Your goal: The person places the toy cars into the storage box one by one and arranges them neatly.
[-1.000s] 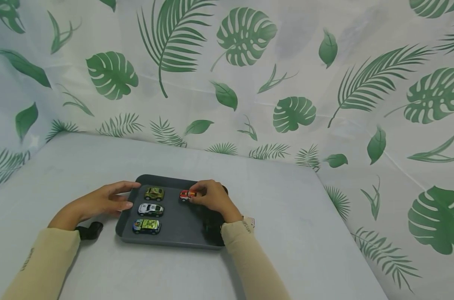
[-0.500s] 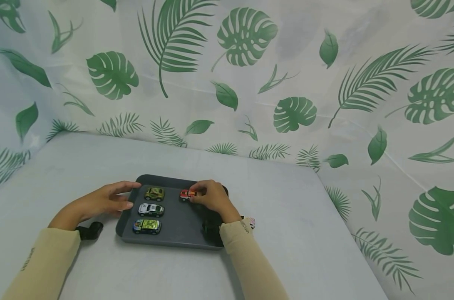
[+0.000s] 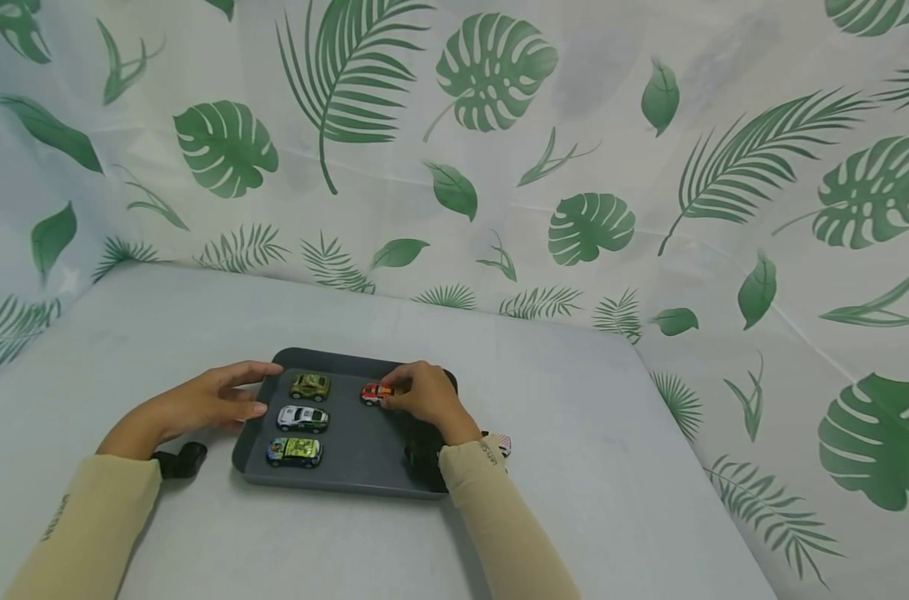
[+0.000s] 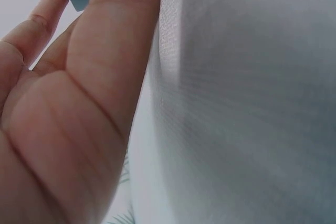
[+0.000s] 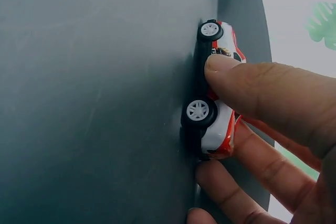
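Note:
A dark grey tray (image 3: 349, 433) lies on the white table. My right hand (image 3: 427, 393) pinches a red and white toy car (image 3: 375, 393) near the tray's far side. In the right wrist view the thumb presses on the toy car's side (image 5: 223, 51), between its wheels, which are close to the tray floor. At the tray's left rim is my left hand (image 3: 210, 398), its extended index finger and thumb touching the edge. Along the tray's left side stand a camouflage toy car (image 3: 309, 387), a white and green toy car (image 3: 302, 419) and a yellow-green patterned toy car (image 3: 294, 452).
A dark object (image 3: 422, 454) in the tray's near right part is partly hidden by the right forearm. A small light-coloured patterned item (image 3: 505, 445) shows just beyond the right sleeve. Behind the table hangs a leaf-print cloth (image 3: 394, 200).
My right hand has shifted the red and white toy car very slightly toward the near side of the tray. The left hand and the other toy cars stay in place.

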